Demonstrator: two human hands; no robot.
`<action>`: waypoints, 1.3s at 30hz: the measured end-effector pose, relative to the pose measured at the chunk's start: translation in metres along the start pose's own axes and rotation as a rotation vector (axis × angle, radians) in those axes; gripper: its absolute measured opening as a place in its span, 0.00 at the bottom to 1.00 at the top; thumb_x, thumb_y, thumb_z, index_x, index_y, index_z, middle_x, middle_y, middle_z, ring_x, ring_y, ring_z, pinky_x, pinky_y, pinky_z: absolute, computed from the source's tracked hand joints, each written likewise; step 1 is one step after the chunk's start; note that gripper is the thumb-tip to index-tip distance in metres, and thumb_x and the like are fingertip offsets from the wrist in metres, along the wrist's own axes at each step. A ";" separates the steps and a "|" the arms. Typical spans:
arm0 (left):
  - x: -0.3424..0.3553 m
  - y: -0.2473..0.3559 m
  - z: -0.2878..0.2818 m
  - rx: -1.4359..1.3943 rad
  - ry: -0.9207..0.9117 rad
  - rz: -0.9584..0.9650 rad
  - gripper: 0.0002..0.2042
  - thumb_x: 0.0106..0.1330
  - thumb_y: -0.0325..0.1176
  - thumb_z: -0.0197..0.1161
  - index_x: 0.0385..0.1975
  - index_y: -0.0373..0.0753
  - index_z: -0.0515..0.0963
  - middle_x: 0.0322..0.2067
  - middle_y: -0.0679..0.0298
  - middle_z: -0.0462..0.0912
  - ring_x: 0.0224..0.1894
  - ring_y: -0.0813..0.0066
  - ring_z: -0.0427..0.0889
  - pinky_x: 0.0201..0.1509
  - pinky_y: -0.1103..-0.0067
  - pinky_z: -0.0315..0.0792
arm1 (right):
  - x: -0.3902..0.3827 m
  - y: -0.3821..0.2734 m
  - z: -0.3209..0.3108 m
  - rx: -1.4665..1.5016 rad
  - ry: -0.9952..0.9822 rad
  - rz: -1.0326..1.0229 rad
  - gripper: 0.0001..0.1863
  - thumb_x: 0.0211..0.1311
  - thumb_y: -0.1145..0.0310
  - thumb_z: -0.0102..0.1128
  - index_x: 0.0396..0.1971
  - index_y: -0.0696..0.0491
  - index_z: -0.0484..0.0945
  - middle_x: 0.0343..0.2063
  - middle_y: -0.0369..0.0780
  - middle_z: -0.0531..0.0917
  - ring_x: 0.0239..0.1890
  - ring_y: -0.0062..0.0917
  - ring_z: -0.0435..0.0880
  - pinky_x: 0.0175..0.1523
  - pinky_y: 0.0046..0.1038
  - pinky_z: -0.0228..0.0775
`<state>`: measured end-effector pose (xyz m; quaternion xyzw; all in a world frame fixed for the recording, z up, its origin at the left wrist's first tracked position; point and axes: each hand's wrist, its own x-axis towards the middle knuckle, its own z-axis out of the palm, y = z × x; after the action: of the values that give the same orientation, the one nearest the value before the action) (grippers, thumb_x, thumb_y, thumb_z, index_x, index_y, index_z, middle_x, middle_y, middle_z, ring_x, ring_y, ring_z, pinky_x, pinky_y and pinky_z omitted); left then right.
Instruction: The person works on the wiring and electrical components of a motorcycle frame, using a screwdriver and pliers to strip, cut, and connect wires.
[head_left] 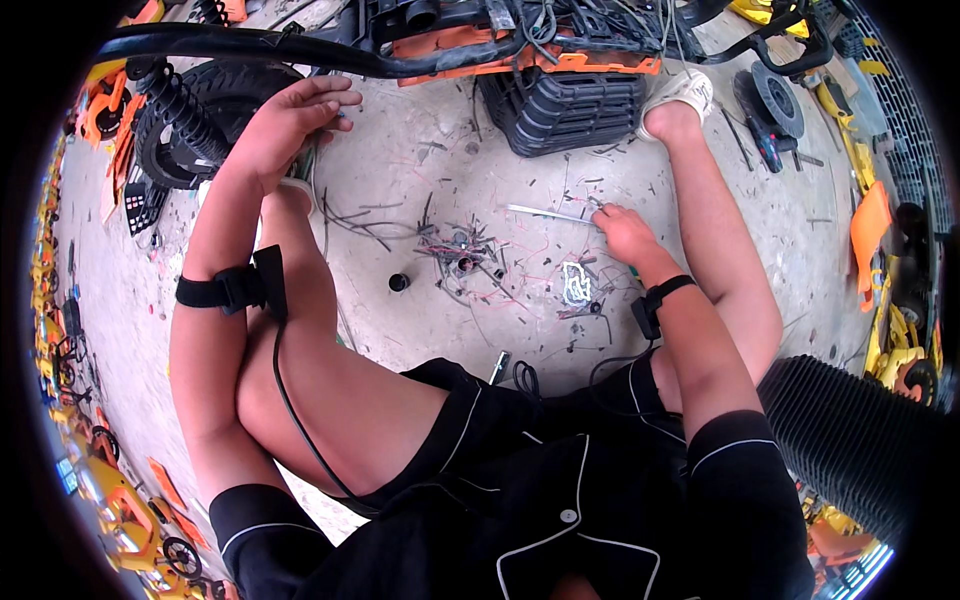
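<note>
My left hand [305, 120] is raised at the upper left beside the black bar, its fingers loosely extended and apart; whether anything small is under them is unclear. My right hand [625, 230] has its fingers curled on one end of a long, thin silvery-white strip [545, 211] above the floor. Below and left of it lies a heap of wire offcuts [460, 255], with a small black cylinder [398, 282] nearby and a tangled white piece [576, 283]. Black straps with small devices circle both my forearms.
A black frame [160, 42] with orange trim [450, 62] and a black plastic crate [560, 115] spans the top. A tire with shock absorber [190, 130] stands upper left; a disc [775, 100] and power tool [768, 150] lie upper right. A ribbed black object [850, 440] is lower right.
</note>
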<state>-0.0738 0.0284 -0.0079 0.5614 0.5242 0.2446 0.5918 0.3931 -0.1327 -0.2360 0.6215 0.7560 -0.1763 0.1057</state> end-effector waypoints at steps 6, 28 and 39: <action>0.000 -0.003 -0.003 0.007 -0.005 0.002 0.16 0.74 0.27 0.51 0.60 0.39 0.71 0.53 0.67 0.81 0.44 0.82 0.80 0.48 0.84 0.71 | 0.001 -0.004 -0.002 0.062 0.098 0.030 0.17 0.58 0.79 0.48 0.45 0.50 0.77 0.46 0.44 0.77 0.55 0.38 0.75 0.59 0.36 0.66; 0.001 -0.005 -0.004 0.005 0.002 -0.004 0.16 0.74 0.28 0.52 0.60 0.39 0.71 0.53 0.68 0.81 0.44 0.83 0.80 0.49 0.85 0.71 | 0.010 -0.018 0.002 0.112 0.175 -0.051 0.19 0.55 0.80 0.50 0.45 0.49 0.79 0.46 0.41 0.78 0.55 0.36 0.75 0.60 0.37 0.64; 0.002 -0.008 -0.006 -0.006 -0.013 0.001 0.16 0.74 0.28 0.52 0.60 0.39 0.71 0.53 0.67 0.81 0.44 0.83 0.80 0.48 0.85 0.71 | 0.021 -0.026 0.008 0.201 0.260 -0.033 0.20 0.52 0.82 0.52 0.45 0.51 0.79 0.42 0.42 0.78 0.53 0.39 0.76 0.56 0.39 0.66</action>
<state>-0.0806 0.0307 -0.0145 0.5614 0.5191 0.2428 0.5969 0.3630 -0.1218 -0.2481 0.6338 0.7521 -0.1708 -0.0585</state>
